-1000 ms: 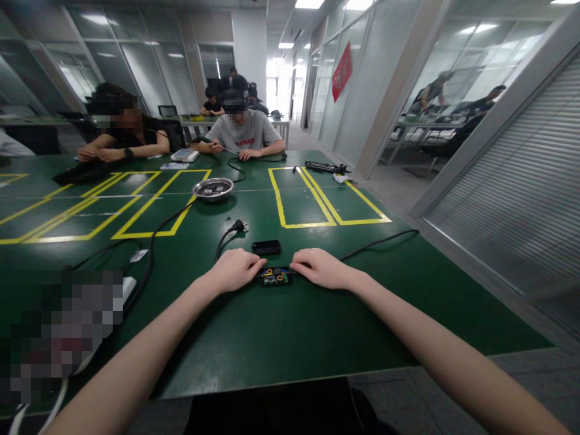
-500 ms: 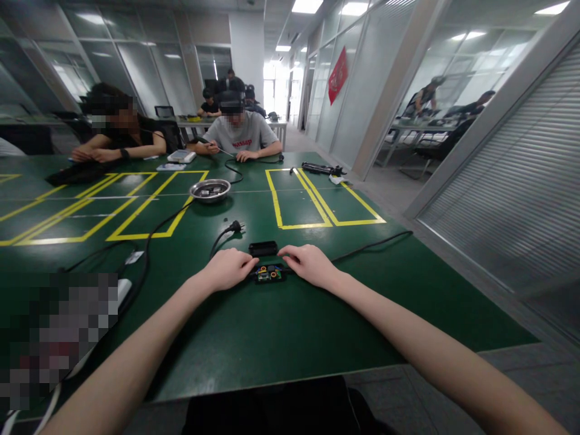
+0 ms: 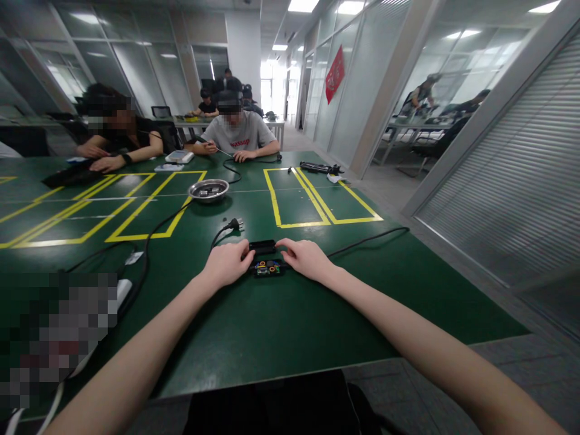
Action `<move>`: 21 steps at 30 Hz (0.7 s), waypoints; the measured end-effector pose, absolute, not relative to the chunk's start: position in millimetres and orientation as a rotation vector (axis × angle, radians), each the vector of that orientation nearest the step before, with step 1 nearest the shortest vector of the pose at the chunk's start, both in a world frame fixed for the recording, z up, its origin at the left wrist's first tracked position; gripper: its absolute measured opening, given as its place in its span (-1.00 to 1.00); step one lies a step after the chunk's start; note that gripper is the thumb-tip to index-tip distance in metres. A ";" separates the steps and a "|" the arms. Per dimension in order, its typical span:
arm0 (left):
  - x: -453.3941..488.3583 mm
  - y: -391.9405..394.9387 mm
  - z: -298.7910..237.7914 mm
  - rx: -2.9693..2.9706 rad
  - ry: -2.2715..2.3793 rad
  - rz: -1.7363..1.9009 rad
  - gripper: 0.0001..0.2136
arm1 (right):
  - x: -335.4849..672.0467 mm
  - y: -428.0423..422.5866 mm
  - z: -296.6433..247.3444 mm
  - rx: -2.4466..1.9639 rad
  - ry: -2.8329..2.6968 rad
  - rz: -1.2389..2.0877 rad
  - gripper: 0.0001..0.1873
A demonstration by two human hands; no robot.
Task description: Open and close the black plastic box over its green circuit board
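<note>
A small open black adapter case (image 3: 267, 268) with a circuit board showing lies on the green table (image 3: 281, 326). My left hand (image 3: 226, 263) holds its left end and my right hand (image 3: 304, 257) its right end, fingers bent and pressed to it. A black cover (image 3: 263, 246) lies just beyond the case. My right index fingertip touches the cover's right end, and my left fingertips reach its left end. A black cable (image 3: 367, 240) runs from under my right hand to the table's right edge.
A plug (image 3: 234, 224) on a black cord lies beyond the cover. A metal bowl (image 3: 209, 190) stands further back between yellow floor-tape rectangles (image 3: 317, 208). Cables and a white power strip (image 3: 123, 289) are at the left. Two people sit working at the far side.
Both hands have slid away from me with the open case, closing the gap to the black cover. The fingertips now reach the cover's ends.
</note>
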State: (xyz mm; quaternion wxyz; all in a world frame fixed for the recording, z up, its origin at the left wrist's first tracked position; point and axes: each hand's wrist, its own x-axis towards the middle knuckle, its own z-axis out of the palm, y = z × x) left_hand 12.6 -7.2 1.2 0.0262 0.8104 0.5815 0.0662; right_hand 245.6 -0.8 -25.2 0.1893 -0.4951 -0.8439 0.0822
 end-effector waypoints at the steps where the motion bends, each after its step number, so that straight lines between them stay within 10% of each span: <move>1: 12.3 -7.4 1.0 2.477 1.809 0.230 -0.74 | 246.2 -0.6 -27.2 -1.377 -2.341 0.235 -0.67; 21: -1.9 1.6 -11.3 2.029 1.184 0.772 -0.79 | 251.4 9.4 -44.8 -1.060 -1.724 1.030 -0.75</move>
